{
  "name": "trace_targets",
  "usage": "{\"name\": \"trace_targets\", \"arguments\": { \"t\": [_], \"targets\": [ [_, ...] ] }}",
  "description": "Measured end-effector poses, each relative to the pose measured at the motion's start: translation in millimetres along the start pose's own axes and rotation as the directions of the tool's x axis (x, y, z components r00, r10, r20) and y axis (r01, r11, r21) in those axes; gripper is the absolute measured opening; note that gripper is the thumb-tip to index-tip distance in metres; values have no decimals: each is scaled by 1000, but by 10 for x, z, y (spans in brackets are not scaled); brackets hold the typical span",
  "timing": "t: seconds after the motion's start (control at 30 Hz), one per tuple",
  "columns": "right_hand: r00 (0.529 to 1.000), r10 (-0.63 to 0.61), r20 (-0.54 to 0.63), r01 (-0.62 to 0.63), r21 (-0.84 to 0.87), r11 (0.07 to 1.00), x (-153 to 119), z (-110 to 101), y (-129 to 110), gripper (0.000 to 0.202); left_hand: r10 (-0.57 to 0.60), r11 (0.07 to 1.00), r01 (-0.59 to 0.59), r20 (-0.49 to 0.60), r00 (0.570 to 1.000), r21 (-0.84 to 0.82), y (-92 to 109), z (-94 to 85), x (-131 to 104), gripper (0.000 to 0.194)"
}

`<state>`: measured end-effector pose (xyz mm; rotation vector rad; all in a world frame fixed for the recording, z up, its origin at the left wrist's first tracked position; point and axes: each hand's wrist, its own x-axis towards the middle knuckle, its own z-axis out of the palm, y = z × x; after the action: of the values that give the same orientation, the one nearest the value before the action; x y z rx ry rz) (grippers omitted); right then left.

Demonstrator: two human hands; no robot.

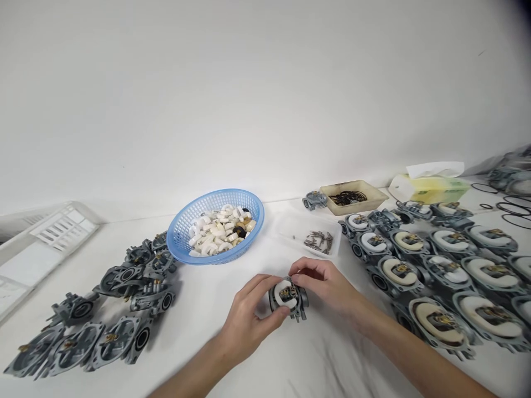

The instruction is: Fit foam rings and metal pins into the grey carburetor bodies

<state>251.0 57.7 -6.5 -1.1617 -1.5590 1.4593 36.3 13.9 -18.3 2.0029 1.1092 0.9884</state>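
Note:
A grey metal carburetor body [299, 312] with a white C-shaped float [284, 293] and brass parts inside stands on the white table at the centre front. My left hand [249, 315] grips its left side, thumb along the lower edge and fingers at the upper edge. At its upper right rim, the thumb and index finger of my right hand [321, 279] are pinched together. Whether a small part sits between those right fingertips cannot be made out.
A blue basket [258, 221] holds white floats. Behind the hands are a clear tray [286, 224] of small metal pins and a beige tray [375, 202] of black rings. Carburetor bodies [114, 342] lie left; float-fitted ones [440, 326] fill the right. A tissue pack [431, 190] stands behind.

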Motion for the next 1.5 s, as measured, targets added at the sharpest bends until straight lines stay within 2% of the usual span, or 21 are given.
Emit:
{"name": "trace_targets", "arguments": {
  "t": [0.4, 0.63, 1.03, 1.27, 1.5],
  "targets": [
    [999, -41, -1, 41, 2, 999, 32, -1, 37, 20, 28, 998, -24, -65, 997, 59, -34, 49, 14, 32],
    [998, -70, -4, 70, 36, 997, 48, 46, 63, 16, 141, 976, -126, -72, 987, 180, -55, 57, 11, 32],
    [994, -114, -7, 114, 44, 993, 57, 82, 39, 18, 185, 939, -156, -67, 980, 307, -85, 70, 2, 33],
    [992, -126, -5, 126, 41, 991, 51, 91, -20, 19, 205, 927, -166, -84, 975, 337, -120, 82, -18, 32],
    [992, -127, 0, 127, 47, 991, 72, 83, 39, 21, 212, 924, -169, -91, 973, 344, -111, 99, -23, 32]
  ]
}}
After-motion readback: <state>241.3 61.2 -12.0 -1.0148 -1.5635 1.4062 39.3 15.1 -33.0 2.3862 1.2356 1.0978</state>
